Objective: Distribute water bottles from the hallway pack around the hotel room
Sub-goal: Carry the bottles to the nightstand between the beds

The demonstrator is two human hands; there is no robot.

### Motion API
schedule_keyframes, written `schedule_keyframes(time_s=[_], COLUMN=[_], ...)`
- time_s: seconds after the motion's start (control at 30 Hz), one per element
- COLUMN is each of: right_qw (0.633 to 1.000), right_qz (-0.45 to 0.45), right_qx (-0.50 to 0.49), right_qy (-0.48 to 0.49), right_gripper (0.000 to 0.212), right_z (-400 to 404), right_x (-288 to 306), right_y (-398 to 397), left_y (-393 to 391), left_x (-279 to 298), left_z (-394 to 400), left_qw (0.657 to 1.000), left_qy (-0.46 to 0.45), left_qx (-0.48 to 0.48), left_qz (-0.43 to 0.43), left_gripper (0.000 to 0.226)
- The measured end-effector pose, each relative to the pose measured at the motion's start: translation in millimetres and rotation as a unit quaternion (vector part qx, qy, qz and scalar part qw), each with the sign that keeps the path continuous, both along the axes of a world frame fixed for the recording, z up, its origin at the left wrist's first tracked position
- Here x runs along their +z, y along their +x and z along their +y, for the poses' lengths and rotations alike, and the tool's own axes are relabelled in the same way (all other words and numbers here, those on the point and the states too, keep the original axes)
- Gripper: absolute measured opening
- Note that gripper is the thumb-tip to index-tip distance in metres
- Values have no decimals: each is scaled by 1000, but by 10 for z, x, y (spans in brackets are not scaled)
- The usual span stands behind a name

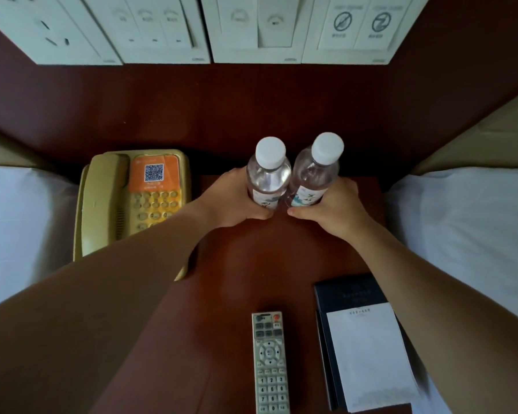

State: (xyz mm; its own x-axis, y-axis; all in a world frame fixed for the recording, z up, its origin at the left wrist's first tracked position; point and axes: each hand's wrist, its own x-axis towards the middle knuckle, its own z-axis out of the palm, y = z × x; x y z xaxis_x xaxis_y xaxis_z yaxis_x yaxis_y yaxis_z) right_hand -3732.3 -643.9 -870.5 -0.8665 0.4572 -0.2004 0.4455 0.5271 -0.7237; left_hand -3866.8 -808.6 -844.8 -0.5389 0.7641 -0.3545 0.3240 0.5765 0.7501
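Dark red-brown nightstand point(251, 264), set between two white-sheeted beds, with a matching wall panel behind; all places below are given relative to the nightstand.

1. Left water bottle point(268, 174): clear plastic, white cap, printed label. Stood upright toward the back of the nightstand top, near its middle. Gripped low on the body by the left hand point(234, 201), whose fingers are curled tight around the label, thumb at the near side.

2. Right water bottle point(314, 174): same kind, tilted slightly to the right. Placed just beside the first, the two bodies touching or nearly so. Held low by the right hand point(332, 207), fingers wrapped closed around the label, thumb tip near the left thumb.

3. Telephone point(132, 201): beige, corded handset in its cradle, orange card with a QR code above the keypad. Located at the back left of the top, partly covered by the left forearm.

4. Remote control point(270, 363): grey, laid flat at the front centre.

5. Notepad point(368, 357): white sheets on a dark folder point(347, 291), at the front right.

6. Switch panels point(210, 28): white, mounted in a row on the wall above the nightstand; lettering blurred.
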Motion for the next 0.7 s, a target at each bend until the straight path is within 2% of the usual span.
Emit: schedule_keyframes(time_s=[0.33, 0.53, 0.7], right_qw=[1000, 1000, 1000], right_qz=[12, -5, -15], right_qx=[-3, -2, 2], right_qy=[6, -5, -11], right_gripper=[72, 82, 81], right_z=[-19, 25, 48], right_x=[34, 25, 27], right_y=[-51, -118, -126], left_y=[-108, -115, -101], left_x=[-53, -107, -134], left_z=[107, 100, 101], left_qw=[999, 1000, 999], left_qy=[-30, -19, -5], left_qx=[19, 18, 37], left_qz=[2, 0, -7], left_gripper=[45, 47, 46])
